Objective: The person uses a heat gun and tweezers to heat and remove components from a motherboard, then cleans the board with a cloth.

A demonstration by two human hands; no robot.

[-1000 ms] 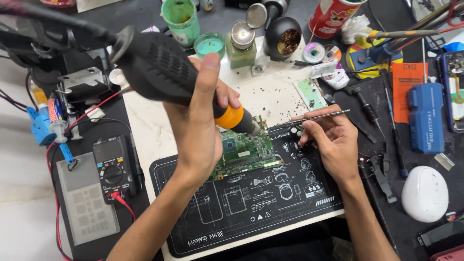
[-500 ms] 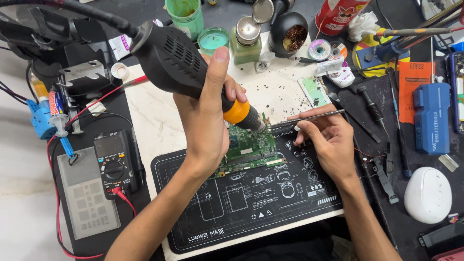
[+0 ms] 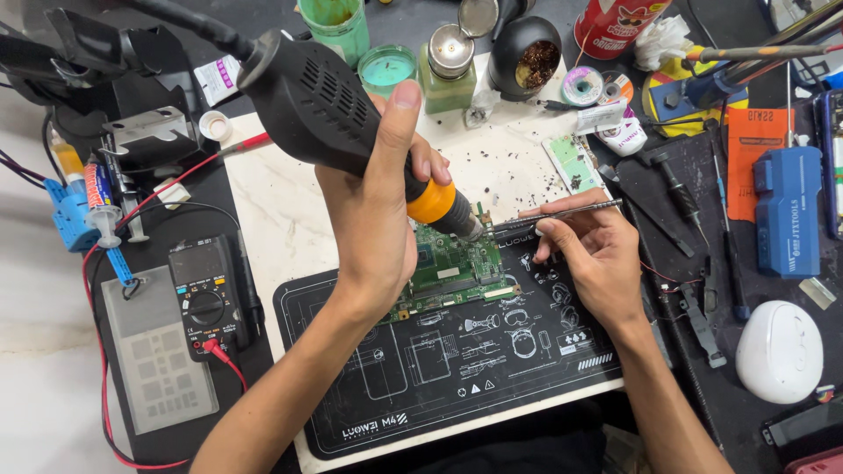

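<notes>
My left hand (image 3: 378,219) grips a black hot-air tool (image 3: 320,110) with an orange collar, its metal nozzle pointing down at the top right corner of a green circuit board (image 3: 452,272). The board lies on a black printed work mat (image 3: 457,369). My right hand (image 3: 597,259) pinches a pair of metal tweezers (image 3: 562,213), whose tips reach the board just beside the nozzle. Part of the board is hidden under my left hand.
A multimeter (image 3: 206,294) with a red lead lies left of the mat, beside a grey stencil plate (image 3: 158,360). Jars, a green cup (image 3: 338,26), a brass-wool tip cleaner (image 3: 527,57) and solder reels stand at the back. Tools, a blue case (image 3: 786,211) and a white rounded device (image 3: 777,351) lie right.
The hot-air tool's handle has swung up and to the right in my left hand, with the nozzle staying over the board's corner. My right hand and tweezers have held nearly still.
</notes>
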